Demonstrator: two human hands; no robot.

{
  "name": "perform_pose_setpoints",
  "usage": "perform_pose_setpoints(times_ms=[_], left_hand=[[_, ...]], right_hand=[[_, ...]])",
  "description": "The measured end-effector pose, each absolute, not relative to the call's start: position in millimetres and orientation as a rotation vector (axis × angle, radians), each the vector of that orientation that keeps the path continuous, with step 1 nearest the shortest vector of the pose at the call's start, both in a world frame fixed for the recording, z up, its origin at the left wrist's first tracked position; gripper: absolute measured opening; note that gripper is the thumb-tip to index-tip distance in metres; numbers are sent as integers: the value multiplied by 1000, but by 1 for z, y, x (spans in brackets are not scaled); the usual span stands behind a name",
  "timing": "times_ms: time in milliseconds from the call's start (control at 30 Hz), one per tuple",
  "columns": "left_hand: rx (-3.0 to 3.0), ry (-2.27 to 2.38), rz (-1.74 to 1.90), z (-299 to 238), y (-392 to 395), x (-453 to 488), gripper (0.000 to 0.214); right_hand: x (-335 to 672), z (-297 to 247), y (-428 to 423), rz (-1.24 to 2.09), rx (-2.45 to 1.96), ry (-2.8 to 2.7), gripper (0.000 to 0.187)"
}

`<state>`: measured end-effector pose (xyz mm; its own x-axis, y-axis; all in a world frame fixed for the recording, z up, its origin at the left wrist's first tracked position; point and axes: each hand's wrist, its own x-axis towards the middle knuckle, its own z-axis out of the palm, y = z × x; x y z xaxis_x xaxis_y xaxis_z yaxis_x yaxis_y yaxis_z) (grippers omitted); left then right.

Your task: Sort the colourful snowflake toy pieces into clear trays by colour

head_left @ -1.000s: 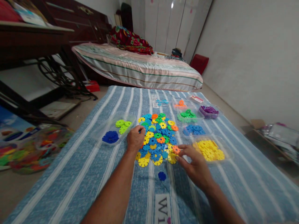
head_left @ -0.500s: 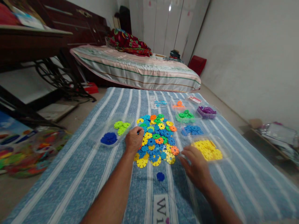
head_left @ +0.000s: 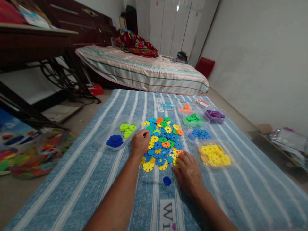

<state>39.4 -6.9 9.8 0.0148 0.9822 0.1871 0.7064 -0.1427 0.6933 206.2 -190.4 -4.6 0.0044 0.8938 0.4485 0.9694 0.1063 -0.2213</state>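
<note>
i'm watching the feed: the right hand (head_left: 190, 170) is now reaching over the pile (head_left: 162, 140) at its near right corner; half a second ago it was hanging just right of it. its fingers are covering part of an orange disc (head_left: 180, 153); i'm not able to tell if they're gripping. i'm taking that as handling going on at the pile, not at the yellow tray (head_left: 235, 157) right of it. the left hand (head_left: 140, 142) is staying at the pile's left edge, fingers curling narrow, maybe holding something dark; can't tell. a dark blue disc (head_left: 166, 181) is lying near side of the pile. the near label (head_left: 164, 208), nearer than the pile, is reading "wi", then running out of frame. the card (head_left: 202, 103), beyond the pile to the right, is showing no readable print.
</note>
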Motion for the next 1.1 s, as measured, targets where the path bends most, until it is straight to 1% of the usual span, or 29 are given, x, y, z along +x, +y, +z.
perform_pose_setpoints(times_ms=[300, 433, 633, 767, 833, 900, 1100], left_hand=[[1903, 1747, 912, 10, -6, 40, 24], [1899, 1762, 900, 12, -6, 41, 24], [1901, 1750, 920, 12, -6, 41, 23], [1911, 1749, 918, 10, -5, 40, 25], [1912, 1752, 912, 9, -5, 40, 25], [1909, 1759, 906, 8, -4, 40, 25], [1925, 1740, 923, 6, -2, 40, 27]], right_hand=[[210, -3, -190, -193, -1713, -1891, 14], [216, 4, -192, -238, -1627, -1850, 20], [248, 30, -193, -459, -1554, -1746, 17], [282, 48, -194, -686, -1708, -1584, 16], [292, 52, -195, -727, -1781, -1517, 17], [291, 51, -195, -664, -1771, -1530, 16], [239, 22, -187, -284, -1606, -1804, 16]])
